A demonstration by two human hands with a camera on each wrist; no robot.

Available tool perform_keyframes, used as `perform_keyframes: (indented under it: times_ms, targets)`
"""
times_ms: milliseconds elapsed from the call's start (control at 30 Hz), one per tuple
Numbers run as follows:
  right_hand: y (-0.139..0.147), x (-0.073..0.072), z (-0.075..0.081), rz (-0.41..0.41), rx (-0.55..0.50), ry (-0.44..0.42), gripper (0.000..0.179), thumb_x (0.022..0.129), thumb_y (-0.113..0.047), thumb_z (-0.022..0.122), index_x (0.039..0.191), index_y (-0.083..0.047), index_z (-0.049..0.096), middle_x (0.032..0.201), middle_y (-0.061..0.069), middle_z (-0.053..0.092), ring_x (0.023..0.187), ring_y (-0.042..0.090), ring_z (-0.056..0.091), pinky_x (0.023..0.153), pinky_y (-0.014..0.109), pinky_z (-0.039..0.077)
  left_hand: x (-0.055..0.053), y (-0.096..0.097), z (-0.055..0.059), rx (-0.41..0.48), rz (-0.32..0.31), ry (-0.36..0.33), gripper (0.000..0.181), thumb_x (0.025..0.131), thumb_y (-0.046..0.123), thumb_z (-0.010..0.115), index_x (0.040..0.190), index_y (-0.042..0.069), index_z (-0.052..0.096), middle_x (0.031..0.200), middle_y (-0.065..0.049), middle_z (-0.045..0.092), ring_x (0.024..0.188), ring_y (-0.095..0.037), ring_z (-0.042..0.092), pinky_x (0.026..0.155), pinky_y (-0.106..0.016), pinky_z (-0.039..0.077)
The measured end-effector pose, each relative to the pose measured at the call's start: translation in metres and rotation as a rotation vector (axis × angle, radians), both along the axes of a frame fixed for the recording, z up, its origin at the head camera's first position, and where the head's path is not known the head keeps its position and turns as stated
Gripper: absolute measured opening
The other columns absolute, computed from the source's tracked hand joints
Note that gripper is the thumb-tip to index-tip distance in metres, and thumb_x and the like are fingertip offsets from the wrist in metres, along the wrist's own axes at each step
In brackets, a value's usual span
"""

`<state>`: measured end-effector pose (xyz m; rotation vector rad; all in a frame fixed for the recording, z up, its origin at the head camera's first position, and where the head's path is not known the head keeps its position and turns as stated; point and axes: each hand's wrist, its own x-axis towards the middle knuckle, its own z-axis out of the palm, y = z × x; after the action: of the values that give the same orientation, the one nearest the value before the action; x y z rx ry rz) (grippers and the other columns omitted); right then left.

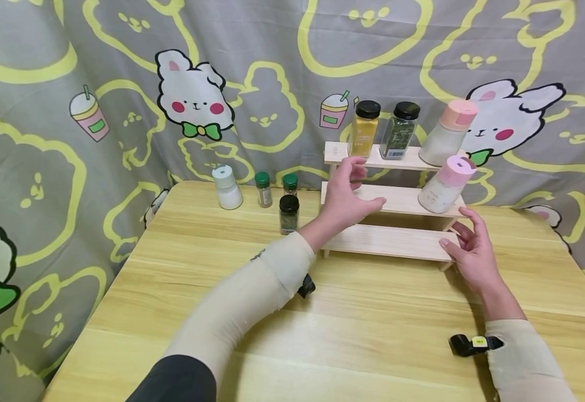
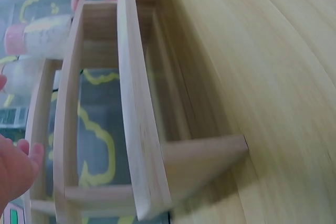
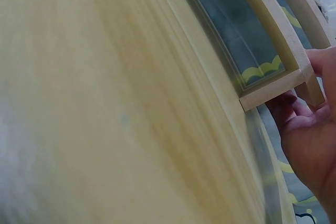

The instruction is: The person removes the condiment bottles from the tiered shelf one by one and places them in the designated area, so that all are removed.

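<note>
A three-tier wooden rack (image 1: 393, 244) stands on the table. My right hand (image 1: 477, 254) grips its right end, thumb at the front of the bottom tier and fingers round the side panel (image 3: 273, 88). Over the left part of the middle tier, my left hand (image 1: 348, 196) holds nothing, its thumb and fingers apart. Just above those fingers, on the top tier, is a yellow spice jar (image 1: 364, 134) with a black lid. Beside it stand a green herb jar (image 1: 399, 134) and a peach-lidded shaker (image 1: 442, 142). A pink-lidded shaker (image 1: 439, 194) stands on the middle tier's right.
Left of the rack on the wooden table (image 1: 362, 329) stand a pale-lidded white shaker (image 1: 229, 195), two green-lidded jars, one (image 1: 264, 195) clearer than the other (image 1: 290, 183), and a black-lidded jar (image 1: 289, 219). A patterned curtain (image 1: 272, 33) hangs behind.
</note>
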<state>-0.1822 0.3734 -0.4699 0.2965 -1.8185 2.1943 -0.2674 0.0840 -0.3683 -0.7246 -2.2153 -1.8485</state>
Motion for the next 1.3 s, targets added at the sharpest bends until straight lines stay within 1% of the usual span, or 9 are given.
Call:
perform_keyframes:
  times_ms: [133,300,500,600,700,800,933,1100,1300]
  targets:
    - [0.0,0.0,0.001,0.007,-0.013,0.007,0.076,0.088,0.029,0.048,0.149,-0.014,0.036,0.127,0.006,0.062,0.101,0.015,0.067,0.075,0.024,0.057,0.001,0.014,0.001,-0.015,-0.029,-0.011,0.079,0.071,0.007,0.09,0.136,0.01,0.045,0.116,-0.002,0.053,0.105,-0.006,0.053,0.095,-0.017,0.045]
    - [0.0,-0.001,0.002,0.005,-0.005,0.002,0.077,0.088,0.029,0.048,0.15,-0.015,0.036,0.127,0.005,0.062,0.101,0.015,0.066,0.075,0.023,0.057,0.001,0.029,0.0,-0.043,-0.041,0.003,0.078,0.071,0.009,0.09,0.135,0.011,0.045,0.115,0.0,0.053,0.104,-0.005,0.052,0.093,-0.016,0.045]
    - [-0.001,-0.001,0.002,0.016,0.001,-0.005,0.077,0.089,0.028,0.049,0.15,-0.016,0.035,0.127,0.004,0.062,0.102,0.015,0.066,0.076,0.023,0.056,-0.001,0.044,-0.003,-0.069,-0.041,0.015,0.08,0.07,0.009,0.091,0.135,0.012,0.046,0.112,0.005,0.052,0.104,-0.006,0.053,0.091,-0.013,0.045]
    - [-0.001,0.0,0.002,0.016,0.0,-0.013,0.077,0.089,0.027,0.048,0.15,-0.017,0.035,0.127,0.004,0.061,0.102,0.015,0.066,0.076,0.024,0.056,-0.002,0.053,-0.001,-0.089,-0.038,0.006,0.081,0.068,0.01,0.092,0.135,0.013,0.047,0.111,0.006,0.052,0.103,-0.006,0.053,0.089,-0.013,0.045]
    - [0.0,0.0,0.002,0.016,-0.005,-0.011,0.076,0.089,0.028,0.048,0.15,-0.016,0.035,0.128,0.004,0.061,0.103,0.015,0.065,0.076,0.024,0.056,-0.003,0.062,0.001,-0.127,-0.029,0.0,0.081,0.067,0.011,0.093,0.134,0.015,0.048,0.11,0.008,0.052,0.101,-0.002,0.052,0.087,-0.011,0.044]
    - [0.001,0.0,0.002,0.02,-0.016,-0.003,0.076,0.089,0.028,0.047,0.15,-0.016,0.035,0.128,0.005,0.062,0.103,0.015,0.066,0.077,0.024,0.056,-0.004,0.07,0.004,-0.178,-0.018,0.006,0.081,0.066,0.015,0.094,0.134,0.017,0.048,0.11,0.009,0.052,0.1,-0.001,0.051,0.084,-0.009,0.042]
    - [0.001,0.0,0.001,0.015,-0.012,-0.001,0.076,0.089,0.029,0.047,0.15,-0.016,0.035,0.127,0.005,0.062,0.103,0.015,0.066,0.076,0.024,0.056,-0.004,0.08,0.008,-0.229,-0.024,0.015,0.081,0.068,0.018,0.093,0.134,0.018,0.048,0.113,0.008,0.052,0.103,-0.001,0.05,0.084,-0.009,0.04]
    - [0.002,-0.001,0.0,0.008,0.012,-0.006,0.077,0.089,0.028,0.048,0.15,-0.016,0.035,0.127,0.004,0.062,0.104,0.015,0.066,0.076,0.024,0.057,-0.003,0.089,0.009,-0.26,-0.038,0.004,0.081,0.068,0.019,0.092,0.136,0.019,0.047,0.117,0.006,0.053,0.105,0.001,0.049,0.084,-0.009,0.039]
    - [0.003,-0.001,-0.001,-0.002,0.032,-0.012,0.077,0.089,0.027,0.05,0.151,-0.016,0.035,0.129,0.007,0.061,0.105,0.015,0.065,0.076,0.023,0.057,-0.003,0.099,0.008,-0.291,-0.021,-0.007,0.08,0.069,0.02,0.092,0.136,0.02,0.048,0.118,0.007,0.052,0.104,0.001,0.049,0.083,-0.01,0.04]
